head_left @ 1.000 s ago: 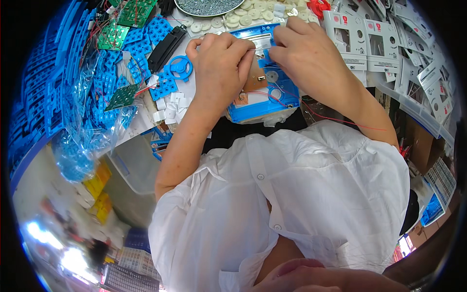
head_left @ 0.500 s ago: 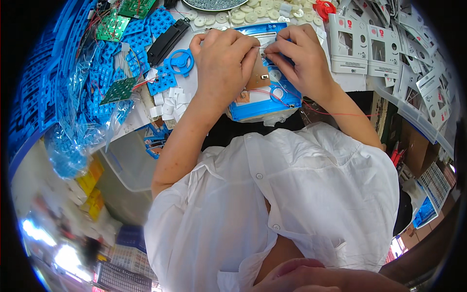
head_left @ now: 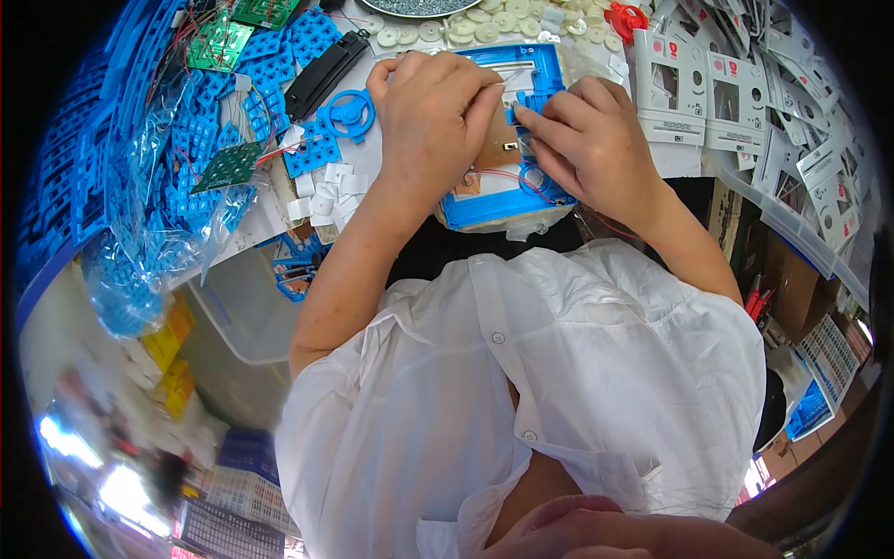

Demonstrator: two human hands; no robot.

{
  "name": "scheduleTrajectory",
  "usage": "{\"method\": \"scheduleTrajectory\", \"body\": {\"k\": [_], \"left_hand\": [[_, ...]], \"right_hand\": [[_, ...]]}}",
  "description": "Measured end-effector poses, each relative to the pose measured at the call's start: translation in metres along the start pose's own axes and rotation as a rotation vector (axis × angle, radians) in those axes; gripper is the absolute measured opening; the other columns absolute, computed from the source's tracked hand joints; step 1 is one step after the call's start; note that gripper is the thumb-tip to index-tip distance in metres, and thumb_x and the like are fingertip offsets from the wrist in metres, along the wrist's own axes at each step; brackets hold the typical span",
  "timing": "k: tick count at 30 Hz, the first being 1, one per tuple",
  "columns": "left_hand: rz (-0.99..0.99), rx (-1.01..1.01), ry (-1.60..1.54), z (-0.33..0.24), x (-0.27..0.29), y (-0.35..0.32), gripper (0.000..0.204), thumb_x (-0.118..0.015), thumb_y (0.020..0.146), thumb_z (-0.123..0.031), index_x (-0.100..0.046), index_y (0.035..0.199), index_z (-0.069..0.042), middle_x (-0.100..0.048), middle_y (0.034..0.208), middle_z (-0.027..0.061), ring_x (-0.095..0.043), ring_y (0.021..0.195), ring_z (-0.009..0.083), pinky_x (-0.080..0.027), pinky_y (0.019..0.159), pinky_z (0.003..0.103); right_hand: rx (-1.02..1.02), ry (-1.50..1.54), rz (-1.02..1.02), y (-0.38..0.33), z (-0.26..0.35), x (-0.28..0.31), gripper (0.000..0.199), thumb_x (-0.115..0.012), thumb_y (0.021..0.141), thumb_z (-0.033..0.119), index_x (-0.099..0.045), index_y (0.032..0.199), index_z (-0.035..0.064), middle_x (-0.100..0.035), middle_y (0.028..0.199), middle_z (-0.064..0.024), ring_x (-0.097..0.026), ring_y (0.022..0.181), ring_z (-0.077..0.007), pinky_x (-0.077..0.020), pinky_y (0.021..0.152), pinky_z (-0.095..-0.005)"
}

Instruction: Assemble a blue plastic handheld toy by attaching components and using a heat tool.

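A blue plastic housing [head_left: 503,214] lies in front of me, with a brown circuit board [head_left: 491,158] in it. Thin red wires [head_left: 510,173] loop over its near part and run out past the right edge. My left hand [head_left: 430,121] rests over the housing's left side, thumb and index finger brought together near the top of the board; what they hold is too small to make out. Closed in a pinch, my right hand [head_left: 596,140] is over the right side, its fingertips by the board's right edge. Whatever is between those fingertips is hidden.
Left are piled blue plastic parts [head_left: 200,140], green circuit boards [head_left: 220,47], a black bar-shaped part [head_left: 326,74], a blue steering-wheel-shaped part [head_left: 350,115] and white pieces [head_left: 326,196]. Pale discs [head_left: 484,30] lie behind the housing. White printed panels [head_left: 670,88] fill the right side.
My right hand has moved right and nearer to me, away from the left fingertips, uncovering more of the housing's upper right. My left hand has hardly moved. The red wire at right has shifted.
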State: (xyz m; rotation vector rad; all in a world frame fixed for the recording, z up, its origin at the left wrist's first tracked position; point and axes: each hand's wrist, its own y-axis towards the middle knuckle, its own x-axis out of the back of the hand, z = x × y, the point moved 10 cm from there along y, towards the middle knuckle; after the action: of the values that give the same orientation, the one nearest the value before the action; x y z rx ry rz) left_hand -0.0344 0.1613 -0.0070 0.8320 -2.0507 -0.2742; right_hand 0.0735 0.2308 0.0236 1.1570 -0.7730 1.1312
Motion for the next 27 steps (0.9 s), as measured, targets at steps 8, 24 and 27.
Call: {"method": "scheduleTrajectory", "body": {"k": [8,24,27], "left_hand": [[-0.005,0.011,-0.001,0.002,0.003,0.003,0.007,-0.076,0.084,-0.017,-0.076,0.091,-0.015,-0.070,0.084,-0.0021,-0.063,0.088,0.0195,-0.036,0.095,0.041],[-0.012,0.006,-0.016,0.006,-0.002,0.001,0.006,-0.074,0.084,-0.017,-0.076,0.089,-0.016,-0.069,0.085,-0.0026,-0.062,0.087,0.0198,-0.036,0.094,0.040],[-0.031,-0.007,-0.015,0.005,0.000,0.000,0.006,-0.074,0.084,-0.016,-0.076,0.089,-0.016,-0.069,0.085,-0.0026,-0.062,0.087,0.0195,-0.036,0.094,0.041]], "right_hand": [[-0.005,0.044,0.055,0.005,-0.004,-0.005,0.022,-0.077,0.075,0.014,-0.077,0.096,0.0096,-0.066,0.088,-0.0020,-0.060,0.088,-0.0243,-0.0484,0.085,-0.0398],[-0.015,0.132,0.266,0.037,-0.028,-0.022,0.012,-0.074,0.080,0.010,-0.075,0.092,0.0063,-0.066,0.085,-0.0061,-0.061,0.087,-0.0285,-0.0488,0.078,-0.0411],[-0.090,0.120,0.241,0.037,-0.030,-0.027,0.010,-0.075,0.080,0.010,-0.072,0.089,0.0056,-0.066,0.086,-0.0069,-0.062,0.088,-0.0289,-0.0485,0.077,-0.0421]]}}
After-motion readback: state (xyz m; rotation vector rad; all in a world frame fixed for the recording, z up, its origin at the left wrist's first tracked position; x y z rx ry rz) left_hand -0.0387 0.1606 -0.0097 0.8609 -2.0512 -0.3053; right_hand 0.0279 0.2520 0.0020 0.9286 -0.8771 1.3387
